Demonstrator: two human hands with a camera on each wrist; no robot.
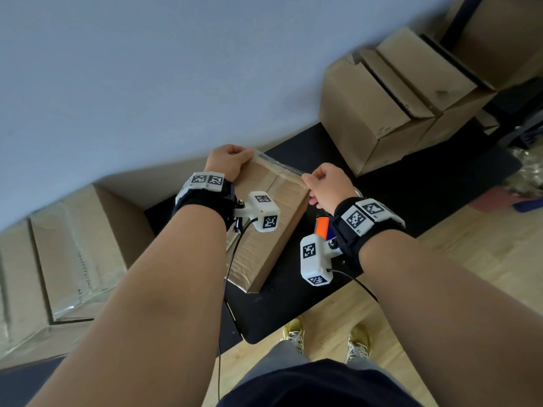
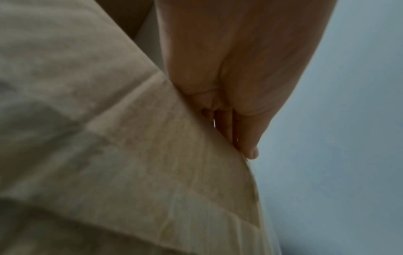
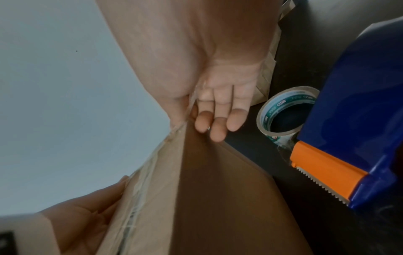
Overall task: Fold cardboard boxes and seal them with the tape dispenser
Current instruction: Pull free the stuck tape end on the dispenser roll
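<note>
A brown cardboard box lies on the black table, its top flaps closed and taped along the seam. A strip of clear tape runs along the box's far edge between my hands. My left hand pinches the strip's left end at the far left corner, its fingers curled over the box edge. At the far right corner my right hand pinches the tape between thumb and forefinger; its other fingers hang loose. The blue and orange tape dispenser lies on the table under my right wrist.
A roll of clear tape lies beside the dispenser. Stacked cardboard boxes stand at the table's back right, more taped boxes at the left. A pale wall lies just behind the box. Wooden floor and my shoes show below.
</note>
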